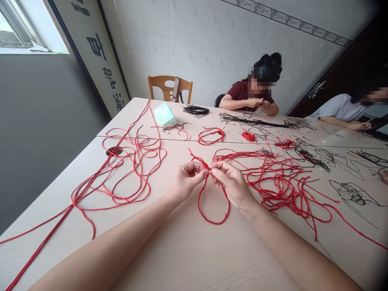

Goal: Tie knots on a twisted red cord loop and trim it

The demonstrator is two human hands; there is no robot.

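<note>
A twisted red cord (214, 222) hangs in a loop below my two hands, over the front part of the table. My left hand (190, 178) pinches the cord between thumb and fingers where its strands meet. Close beside it, my right hand (228, 178) grips the same cord near the knotted part, thumb against forefinger. The fingertips of both hands almost touch. Past my left fingers, a short braided end of the cord sticks up and away. The exact form of the knot is partly covered by my fingers.
Loose smooth red cords (142, 161) sprawl on the left of the table. Twisted red cords (281, 182) are heaped on the right. Behind lie a coiled red cord (211, 136), a mint-green packet (165, 114) and black cords (257, 121). Two people sit across the table.
</note>
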